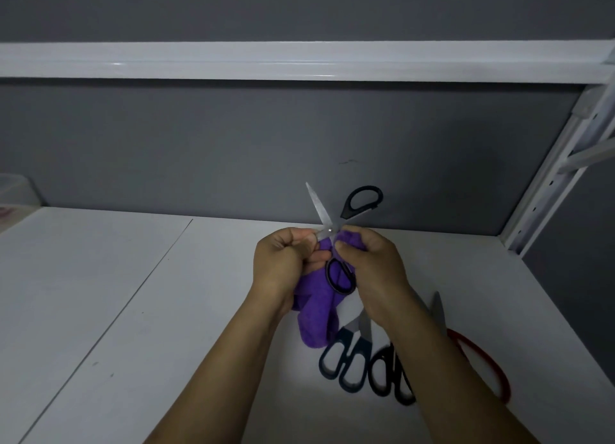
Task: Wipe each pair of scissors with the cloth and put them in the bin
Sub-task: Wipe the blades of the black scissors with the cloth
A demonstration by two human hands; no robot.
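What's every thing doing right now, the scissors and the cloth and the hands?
held scissors, open wide, one blade hidden in cloth.
purple cloth, bunched between both hands.
left hand, fingers curled, gripping the cloth.
right hand, pinching the held scissors near the pivot.
blue-handled scissors, closed, lying on the table.
black-handled scissors, closed, lying beside them.
red-handled scissors, lying partly hidden behind the right arm.

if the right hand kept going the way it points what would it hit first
The right hand points up-left, so first the open scissors it seems to grip through the purple cloth, then the left hand close beside. Behind those is the grey wall; depth is unclear.
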